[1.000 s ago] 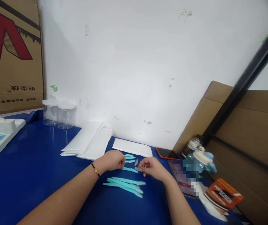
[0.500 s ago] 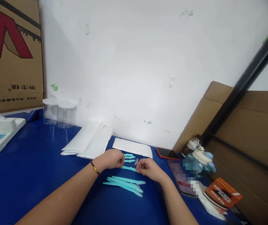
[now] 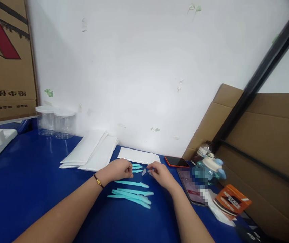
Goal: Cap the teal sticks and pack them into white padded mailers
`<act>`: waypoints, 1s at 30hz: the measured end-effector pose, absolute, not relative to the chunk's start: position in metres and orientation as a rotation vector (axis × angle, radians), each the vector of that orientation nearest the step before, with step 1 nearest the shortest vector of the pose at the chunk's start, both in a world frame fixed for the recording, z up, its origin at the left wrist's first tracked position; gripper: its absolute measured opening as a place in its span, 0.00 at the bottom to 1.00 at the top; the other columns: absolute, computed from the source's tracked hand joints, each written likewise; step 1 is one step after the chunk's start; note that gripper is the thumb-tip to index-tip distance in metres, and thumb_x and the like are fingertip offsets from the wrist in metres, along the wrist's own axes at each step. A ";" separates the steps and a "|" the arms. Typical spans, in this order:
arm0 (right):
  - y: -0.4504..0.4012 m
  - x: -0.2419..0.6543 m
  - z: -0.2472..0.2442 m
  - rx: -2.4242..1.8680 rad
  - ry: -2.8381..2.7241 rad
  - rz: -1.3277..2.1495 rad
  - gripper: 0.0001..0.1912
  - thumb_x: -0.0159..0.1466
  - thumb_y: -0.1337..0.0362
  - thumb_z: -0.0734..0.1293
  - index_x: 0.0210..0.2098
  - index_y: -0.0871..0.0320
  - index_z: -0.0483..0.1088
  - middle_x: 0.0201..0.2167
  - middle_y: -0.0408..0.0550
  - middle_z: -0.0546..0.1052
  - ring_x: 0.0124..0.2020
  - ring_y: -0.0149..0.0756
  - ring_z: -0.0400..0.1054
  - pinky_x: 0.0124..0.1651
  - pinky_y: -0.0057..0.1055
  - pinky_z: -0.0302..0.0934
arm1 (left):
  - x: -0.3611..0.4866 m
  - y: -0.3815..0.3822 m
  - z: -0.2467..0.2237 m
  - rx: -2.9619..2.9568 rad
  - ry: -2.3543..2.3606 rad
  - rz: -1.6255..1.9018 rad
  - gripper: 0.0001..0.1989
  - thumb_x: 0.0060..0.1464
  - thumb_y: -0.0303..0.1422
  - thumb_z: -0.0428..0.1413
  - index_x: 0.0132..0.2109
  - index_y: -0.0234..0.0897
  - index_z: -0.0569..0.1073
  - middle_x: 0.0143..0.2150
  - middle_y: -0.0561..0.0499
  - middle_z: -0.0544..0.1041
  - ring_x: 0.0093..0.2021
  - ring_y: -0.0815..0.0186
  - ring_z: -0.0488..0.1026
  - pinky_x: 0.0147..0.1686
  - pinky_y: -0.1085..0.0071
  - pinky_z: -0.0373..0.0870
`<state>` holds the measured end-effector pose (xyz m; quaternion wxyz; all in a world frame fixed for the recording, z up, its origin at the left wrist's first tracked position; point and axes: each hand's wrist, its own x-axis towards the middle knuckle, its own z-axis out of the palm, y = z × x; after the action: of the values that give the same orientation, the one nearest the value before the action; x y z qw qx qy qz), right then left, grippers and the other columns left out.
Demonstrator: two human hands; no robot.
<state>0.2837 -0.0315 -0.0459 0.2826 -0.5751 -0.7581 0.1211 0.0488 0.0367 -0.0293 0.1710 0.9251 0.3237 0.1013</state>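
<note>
My left hand [image 3: 121, 169] is closed, its fingertips at the handle of a turquoise eyebrow razor [image 3: 137, 171], whose far end is hidden behind the hand. More turquoise razors [image 3: 136, 166] lie just beyond. My right hand [image 3: 158, 172] has its thumb and fingers bent together at a small clear plastic cap [image 3: 150, 172], partly covered by them. Another clear cap [image 3: 143, 172] lies between the two hands. One razor with a pale tip [image 3: 131, 184] rests on the blue table in front of my hands. Nearer to me is a loose pile of several razors [image 3: 131, 195].
White padded envelopes [image 3: 83, 148] are stacked at the left, and a white packet [image 3: 138, 155] lies against the wall. Two clear jars [image 3: 64, 125] stand farther left. Phones [image 3: 177, 161], a teal bottle [image 3: 207, 170] and an orange box [image 3: 232, 201] line the right side.
The razor that was between both hands now lies on the table in front of them. Both hands have moved slightly away from me. The view has shifted a little to the right.
</note>
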 end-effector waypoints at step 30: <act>-0.030 0.274 -0.047 -1.580 -2.024 0.368 0.08 0.54 0.70 0.63 0.31 0.57 0.74 0.29 0.45 0.70 0.28 0.29 0.63 0.32 0.25 0.57 | 0.057 0.038 -0.045 2.839 1.041 0.374 0.09 0.45 0.27 0.50 0.32 0.40 0.74 0.32 0.50 0.76 0.32 0.64 0.72 0.33 0.72 0.64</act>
<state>0.2740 -0.0305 -0.0471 0.2704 -0.5863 -0.7513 0.1366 0.0574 0.0378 -0.0452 0.0473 0.9308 0.3412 0.1225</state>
